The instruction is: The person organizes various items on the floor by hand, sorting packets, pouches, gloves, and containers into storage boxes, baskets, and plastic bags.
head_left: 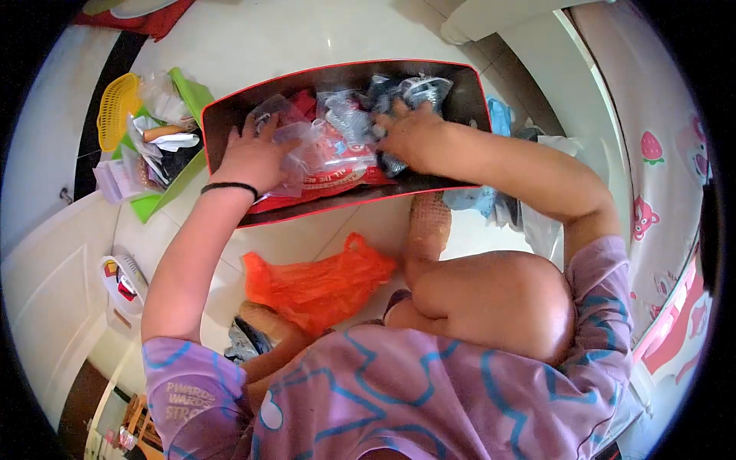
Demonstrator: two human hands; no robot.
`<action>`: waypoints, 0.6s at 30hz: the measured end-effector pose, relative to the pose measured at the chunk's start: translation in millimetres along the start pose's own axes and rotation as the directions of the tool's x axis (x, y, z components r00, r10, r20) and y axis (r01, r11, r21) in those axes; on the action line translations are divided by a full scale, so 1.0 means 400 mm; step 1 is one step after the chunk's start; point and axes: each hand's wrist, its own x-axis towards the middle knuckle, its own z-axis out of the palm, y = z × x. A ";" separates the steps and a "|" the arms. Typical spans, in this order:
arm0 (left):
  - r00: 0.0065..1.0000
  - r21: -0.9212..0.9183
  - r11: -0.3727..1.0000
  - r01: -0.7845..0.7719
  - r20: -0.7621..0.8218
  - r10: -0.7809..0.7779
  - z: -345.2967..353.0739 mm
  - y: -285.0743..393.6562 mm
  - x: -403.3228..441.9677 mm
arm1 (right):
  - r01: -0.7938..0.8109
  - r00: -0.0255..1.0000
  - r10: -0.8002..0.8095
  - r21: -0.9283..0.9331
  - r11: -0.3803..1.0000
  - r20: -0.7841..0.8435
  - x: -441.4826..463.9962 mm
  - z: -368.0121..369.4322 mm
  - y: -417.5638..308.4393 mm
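A long dark box with red edges (345,205) stands on the floor in front of me, holding several clear plastic bags. My left hand (251,157) is inside its left end, fingers spread, touching a clear plastic bag (303,153). Toward the right end, my right hand (410,136) lies with fingers apart on dark items in clear wrapping (377,93). Between the hands are a bag with grey contents (346,116) and a red printed packet (345,176). The undersides of my fingers are partly hidden by the hands.
An orange plastic bag (318,280) lies between the box and my legs. On the left are a yellow basket (117,111) and a green bin (192,96) with mixed items. Light blue plastic (471,201) lies right of the box, near a white door or panel (552,69).
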 end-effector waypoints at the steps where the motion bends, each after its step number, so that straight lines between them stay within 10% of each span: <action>1: 0.998 0.048 0.999 0.002 0.070 -0.005 0.021 -0.010 0.026 | -0.084 0.991 0.084 -0.004 0.996 0.100 0.051 0.019 0.022; 6: 0.989 -0.012 0.999 0.030 0.147 -0.028 0.048 -0.018 0.114 | -0.052 0.934 0.088 -0.114 0.992 0.345 0.143 0.100 0.040; 13: 0.984 -0.107 0.988 0.110 0.150 -0.094 0.096 -0.018 0.162 | 0.373 0.881 -0.426 0.253 0.893 0.206 0.139 0.092 0.007; 16: 0.977 -0.118 0.982 0.146 0.175 -0.124 0.098 -0.016 0.159 | 0.379 0.898 -0.435 0.388 0.840 0.065 0.118 0.132 0.032; 18: 0.979 -0.105 0.987 0.126 0.173 -0.106 0.116 -0.031 0.166 | 0.130 0.918 -0.214 0.257 0.958 0.334 0.140 0.137 0.037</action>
